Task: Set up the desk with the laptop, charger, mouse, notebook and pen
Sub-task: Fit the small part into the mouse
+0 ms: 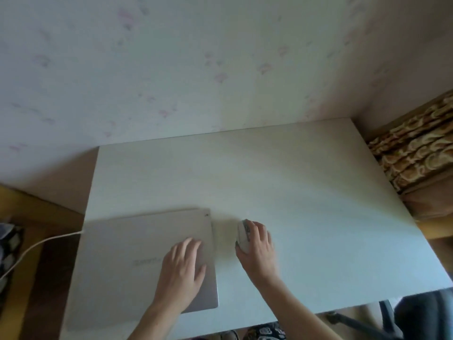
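A closed silver laptop [137, 261] lies flat on the left part of the white desk [306, 204]. My left hand [182, 268] rests flat on the lid's right side, fingers spread. A white charger cable [36, 246] runs from the laptop's left edge off the desk toward the floor. Just right of the laptop, my right hand [258, 249] grips a white mouse [243, 235] that sits on the desk surface. No notebook or pen is in view.
The desk stands against a pale wall with faint pink marks. A patterned brown-and-gold sofa [414, 148] sits beyond the desk's right edge. A dark office chair [404, 315] shows at the bottom right. Patterned fabric [9, 241] lies at the far left.
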